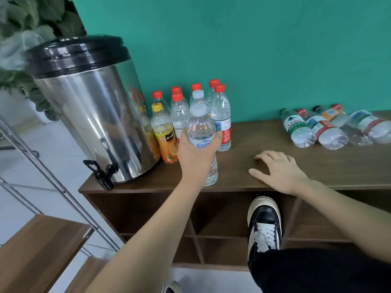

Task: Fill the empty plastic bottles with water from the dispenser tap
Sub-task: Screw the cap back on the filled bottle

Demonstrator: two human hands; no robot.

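Observation:
My left hand [195, 154] grips a clear white-capped bottle [201, 127] that stands upright on the wooden shelf top [243, 144], just right of the dispenser. The steel dispenser [93, 111] with a black lid has its black tap [103, 174] hanging over the shelf's left front corner. Behind the held bottle stands a cluster of several capped bottles [221, 115], most with red caps, plus a yellow juice bottle [164, 134]. Several empty bottles [330, 130] lie on their sides at the right. My right hand [279, 172] rests flat on the shelf's front edge, holding nothing.
A teal wall backs the shelf. Open cubbies [137, 212] sit below the top; my shoe [264, 225] is raised in front of them. A metal rack leg [53, 176] and wooden surface [38, 250] stand at left, a plant [31, 17] behind the dispenser.

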